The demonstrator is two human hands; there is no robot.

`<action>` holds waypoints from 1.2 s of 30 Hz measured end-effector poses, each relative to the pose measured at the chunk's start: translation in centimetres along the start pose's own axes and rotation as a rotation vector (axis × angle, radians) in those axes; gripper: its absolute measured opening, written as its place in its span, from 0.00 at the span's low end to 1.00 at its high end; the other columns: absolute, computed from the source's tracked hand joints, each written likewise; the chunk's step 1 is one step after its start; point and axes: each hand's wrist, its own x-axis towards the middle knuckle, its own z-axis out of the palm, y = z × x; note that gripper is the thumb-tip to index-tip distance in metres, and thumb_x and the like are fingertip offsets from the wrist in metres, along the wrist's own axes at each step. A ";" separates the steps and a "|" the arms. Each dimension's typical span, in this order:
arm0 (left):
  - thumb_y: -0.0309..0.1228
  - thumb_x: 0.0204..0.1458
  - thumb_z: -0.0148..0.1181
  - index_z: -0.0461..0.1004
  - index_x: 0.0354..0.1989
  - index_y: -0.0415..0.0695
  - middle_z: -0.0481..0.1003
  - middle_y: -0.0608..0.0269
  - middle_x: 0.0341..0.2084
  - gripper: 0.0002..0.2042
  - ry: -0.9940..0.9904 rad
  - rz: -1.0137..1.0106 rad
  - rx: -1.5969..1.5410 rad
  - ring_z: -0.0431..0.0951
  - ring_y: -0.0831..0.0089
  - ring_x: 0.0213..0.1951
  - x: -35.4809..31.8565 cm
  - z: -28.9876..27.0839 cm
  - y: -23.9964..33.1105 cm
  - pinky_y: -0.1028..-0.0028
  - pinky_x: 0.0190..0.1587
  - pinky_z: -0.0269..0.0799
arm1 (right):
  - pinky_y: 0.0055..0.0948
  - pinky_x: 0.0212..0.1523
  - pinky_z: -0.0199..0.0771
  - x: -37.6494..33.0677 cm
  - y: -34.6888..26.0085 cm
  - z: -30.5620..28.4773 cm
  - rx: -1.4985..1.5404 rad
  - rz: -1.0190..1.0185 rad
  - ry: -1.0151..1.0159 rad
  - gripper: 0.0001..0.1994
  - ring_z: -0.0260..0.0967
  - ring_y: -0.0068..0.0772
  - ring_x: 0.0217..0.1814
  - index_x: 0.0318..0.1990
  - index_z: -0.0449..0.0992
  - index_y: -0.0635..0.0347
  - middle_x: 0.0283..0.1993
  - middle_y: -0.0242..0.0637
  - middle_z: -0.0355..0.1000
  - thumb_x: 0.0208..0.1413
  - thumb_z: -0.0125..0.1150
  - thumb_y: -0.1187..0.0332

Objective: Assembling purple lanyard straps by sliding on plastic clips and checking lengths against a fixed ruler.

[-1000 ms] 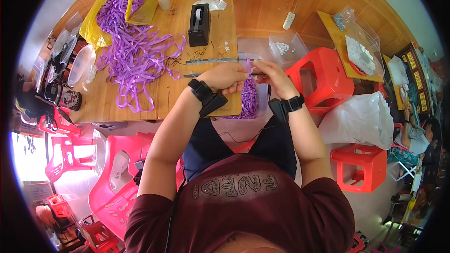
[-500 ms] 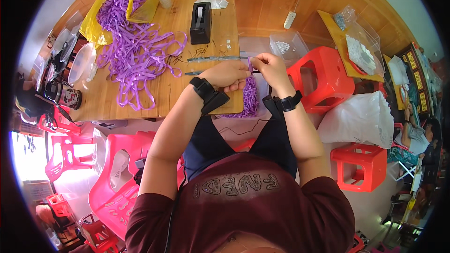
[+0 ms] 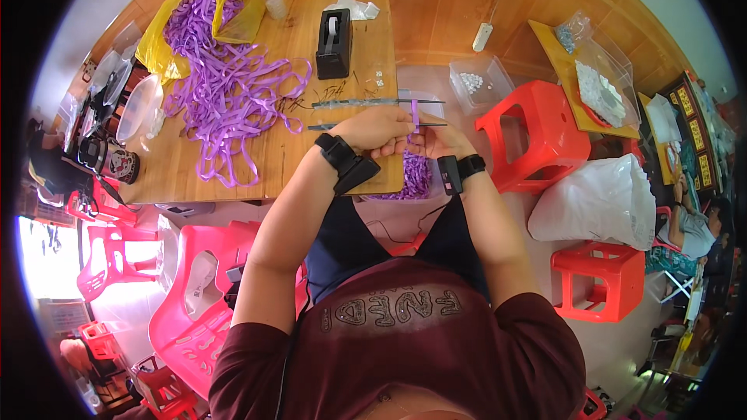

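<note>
Two thin dark rods lie taped on the wooden table and stick out past its right edge, the far rod and the near rod. A strip of purple ribbon runs between them. My left hand is closed at the table edge, its fingertips pinching at the ribbon by the near rod. Below that rod, my right hand has its fingers curled together on the ribbon's lower part; its fingertips are partly hidden. Under the hands, a heap of purple ribbon pieces lies in a clear plastic bin.
Loose purple ribbon spills from a yellow plastic bag across the wooden table. A black tape dispenser stands farther back. To the right are a clear box of white pieces, a red stool and a white sack.
My right hand has moved down from the far rod to below the near one, its fingers now curled. My left hand stays by the near rod; the ribbon strip now spans both rods.
</note>
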 end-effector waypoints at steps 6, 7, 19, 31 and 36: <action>0.35 0.65 0.48 0.72 0.33 0.40 0.71 0.66 0.18 0.12 0.016 -0.010 0.041 0.66 0.84 0.13 -0.5 -0.4 -0.2 0.81 0.11 0.57 | 0.33 0.46 0.77 0.7 1.1 1.1 0.238 -0.110 -0.274 0.14 0.75 0.30 0.41 0.47 0.76 0.58 0.42 0.36 0.77 0.65 0.58 0.57; 0.35 0.65 0.48 0.72 0.33 0.41 0.72 0.66 0.19 0.12 0.013 -0.015 0.066 0.66 0.84 0.13 -0.7 -0.6 -0.4 0.81 0.11 0.57 | 0.33 0.46 0.77 0.5 1.0 2.5 0.233 -0.093 -0.289 0.14 0.75 0.30 0.41 0.47 0.76 0.58 0.42 0.36 0.77 0.65 0.58 0.57; 0.32 0.59 0.55 0.76 0.52 0.42 0.79 0.60 0.30 0.15 0.618 0.280 0.503 0.77 0.74 0.25 -7.8 -6.2 -3.0 0.72 0.26 0.73 | 0.30 0.42 0.69 -1.3 0.8 -3.9 0.333 -0.322 -0.141 0.09 0.65 0.26 0.33 0.42 0.78 0.51 0.34 0.26 0.72 0.63 0.61 0.58; 0.44 0.61 0.55 0.76 0.31 0.39 0.76 0.61 0.22 0.18 1.167 0.441 0.594 0.78 0.71 0.29 -11.9 -15.1 2.3 0.70 0.34 0.71 | 0.22 0.43 0.69 -3.0 1.6 -3.9 -0.549 -0.519 0.648 0.28 0.68 0.24 0.49 0.65 0.67 0.58 0.58 0.42 0.69 0.57 0.68 0.64; 0.40 0.65 0.52 0.73 0.29 0.40 0.69 0.70 0.22 0.17 0.594 0.680 -0.133 0.68 0.82 0.23 -18.1 -7.8 10.2 0.78 0.32 0.68 | 0.22 0.42 0.70 -6.1 0.1 3.5 -0.458 -0.868 0.596 0.26 0.68 0.21 0.46 0.63 0.67 0.63 0.58 0.42 0.69 0.58 0.66 0.68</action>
